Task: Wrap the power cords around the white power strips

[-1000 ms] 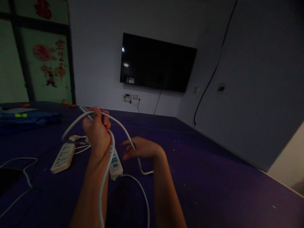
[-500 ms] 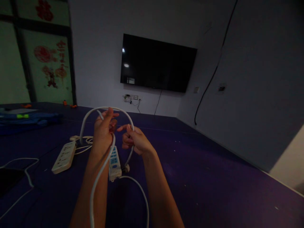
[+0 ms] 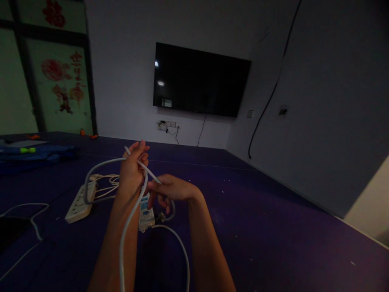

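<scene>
My left hand (image 3: 133, 164) is closed around a white power cable (image 3: 129, 221), which passes through its fingers and hangs down over the forearm. A loop of the same cable bows out to the left of the wrist. Lower and to the right, my right hand (image 3: 167, 190) is closed on another stretch of the cable, its fingers pointing left and down. Partly hidden behind the hands lies a white power strip (image 3: 146, 219) with blue sockets. A plug (image 3: 162, 216) lies at its right side, near the cable below my right hand.
Left of my forearm is a second white power strip (image 3: 79, 207) with a coiled cord (image 3: 111, 184) behind it. A thin white cable (image 3: 38, 229) and blue cloth (image 3: 51, 153) lie farther left. A television (image 3: 200, 81) hangs on the wall; a black cable (image 3: 267, 105) runs down at right.
My right hand has moved down and slightly left, turning its fingers downward. The cable arch over the hands has dropped, and the loop now bulges lower to the left.
</scene>
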`<state>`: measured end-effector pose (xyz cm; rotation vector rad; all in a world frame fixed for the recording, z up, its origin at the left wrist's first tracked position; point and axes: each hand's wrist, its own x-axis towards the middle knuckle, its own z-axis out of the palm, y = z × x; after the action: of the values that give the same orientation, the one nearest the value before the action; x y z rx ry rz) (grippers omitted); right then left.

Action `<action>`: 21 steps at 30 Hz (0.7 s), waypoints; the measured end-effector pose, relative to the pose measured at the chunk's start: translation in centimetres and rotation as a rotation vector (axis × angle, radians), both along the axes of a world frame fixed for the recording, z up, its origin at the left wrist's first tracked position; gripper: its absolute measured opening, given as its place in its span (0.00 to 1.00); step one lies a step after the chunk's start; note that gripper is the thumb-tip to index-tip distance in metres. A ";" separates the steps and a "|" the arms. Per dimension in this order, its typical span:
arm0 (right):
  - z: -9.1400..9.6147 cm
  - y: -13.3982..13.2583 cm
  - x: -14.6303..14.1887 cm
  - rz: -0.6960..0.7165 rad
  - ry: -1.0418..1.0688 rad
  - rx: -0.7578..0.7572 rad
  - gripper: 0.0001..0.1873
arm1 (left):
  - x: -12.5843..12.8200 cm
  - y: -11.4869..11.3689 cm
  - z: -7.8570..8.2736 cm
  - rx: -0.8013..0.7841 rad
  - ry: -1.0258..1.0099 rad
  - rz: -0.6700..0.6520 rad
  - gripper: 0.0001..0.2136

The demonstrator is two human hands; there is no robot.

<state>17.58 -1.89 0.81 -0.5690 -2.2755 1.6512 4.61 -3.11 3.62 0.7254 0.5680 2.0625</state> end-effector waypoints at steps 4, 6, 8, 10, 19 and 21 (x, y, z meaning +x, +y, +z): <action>-0.3 0.3 -0.4 0.083 -0.049 -0.005 0.23 | -0.2 -0.2 0.3 -0.031 -0.048 -0.052 0.11; -0.4 0.3 -0.6 0.145 -0.068 0.019 0.25 | -0.2 -0.2 0.4 -0.044 -0.057 -0.030 0.11; -0.4 0.2 -0.8 0.187 -0.069 0.031 0.27 | -0.2 -0.3 0.4 -0.058 -0.049 0.015 0.12; -0.4 0.0 -1.0 0.167 -0.024 0.009 0.25 | -0.3 -0.4 0.4 -0.083 -0.027 0.088 0.14; -0.5 -0.4 -2.2 -0.029 0.226 -0.127 0.13 | -1.9 0.1 -0.4 -0.222 0.121 0.219 0.20; -0.3 -0.4 -2.4 -0.114 0.334 -0.203 0.13 | -2.1 0.5 -0.7 -0.210 0.166 0.162 0.17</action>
<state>15.23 -2.29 0.48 -0.4191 -1.8224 1.7804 2.51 -2.63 2.93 0.7506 0.9495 2.0615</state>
